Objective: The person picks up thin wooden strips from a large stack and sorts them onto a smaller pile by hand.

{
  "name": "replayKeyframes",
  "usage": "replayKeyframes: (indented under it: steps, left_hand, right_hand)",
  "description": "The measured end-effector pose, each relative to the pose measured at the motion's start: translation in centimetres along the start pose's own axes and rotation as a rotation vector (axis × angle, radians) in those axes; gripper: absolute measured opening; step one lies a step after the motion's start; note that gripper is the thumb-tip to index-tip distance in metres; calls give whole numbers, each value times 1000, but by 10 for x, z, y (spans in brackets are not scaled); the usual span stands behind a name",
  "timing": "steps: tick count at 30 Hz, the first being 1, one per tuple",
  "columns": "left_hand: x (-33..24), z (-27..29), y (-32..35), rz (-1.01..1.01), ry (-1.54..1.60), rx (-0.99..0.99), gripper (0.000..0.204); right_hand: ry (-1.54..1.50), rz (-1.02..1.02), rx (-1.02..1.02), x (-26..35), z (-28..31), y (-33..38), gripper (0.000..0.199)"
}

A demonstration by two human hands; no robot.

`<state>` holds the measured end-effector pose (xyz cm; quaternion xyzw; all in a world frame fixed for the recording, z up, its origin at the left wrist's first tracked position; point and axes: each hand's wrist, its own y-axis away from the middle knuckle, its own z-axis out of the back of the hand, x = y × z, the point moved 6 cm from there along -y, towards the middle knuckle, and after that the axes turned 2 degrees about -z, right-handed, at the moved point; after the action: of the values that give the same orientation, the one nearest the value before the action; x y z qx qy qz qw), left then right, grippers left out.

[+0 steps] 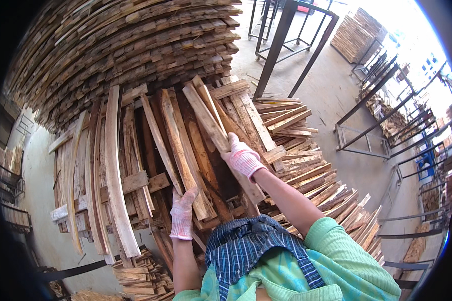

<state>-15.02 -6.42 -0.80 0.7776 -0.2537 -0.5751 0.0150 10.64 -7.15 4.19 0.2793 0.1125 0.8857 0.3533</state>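
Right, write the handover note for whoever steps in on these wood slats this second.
Left hand, gloved, grips the near end of a long slat lying on the layer of slats.
Right hand, gloved, rests on another slat that lies at an angle across the layer.
Done: many slats laid side by side on cross battens.
Left: both held slats are not yet lined up with the rest. Loose slats are heaped on the right; a tall stack stands behind.

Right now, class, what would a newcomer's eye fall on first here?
First, the two gloved hands at centre: the right hand grips a long pale plank, while the left hand holds another plank lower down. Behind them a huge stack of planks fills the upper left.
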Motion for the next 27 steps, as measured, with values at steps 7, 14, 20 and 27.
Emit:
replayKeyframes:
  steps: [7, 14, 20, 27]
  left_hand:
    - [0, 10, -5, -29, -37, -17, 66]
    - [13, 20, 0, 35, -8, -41, 71]
    - [-4, -12, 0, 38, 67, -12, 65]
    - [-6, -2, 6, 77, 1, -26, 62]
  right_hand:
    - [-175, 40, 249, -5, 27, 11, 43]
    - [-499, 143, 203, -63, 112, -45, 40]
    - [-149, 205, -143, -130, 68, -129, 62]
    - [6, 150, 40, -20, 47, -56, 94]
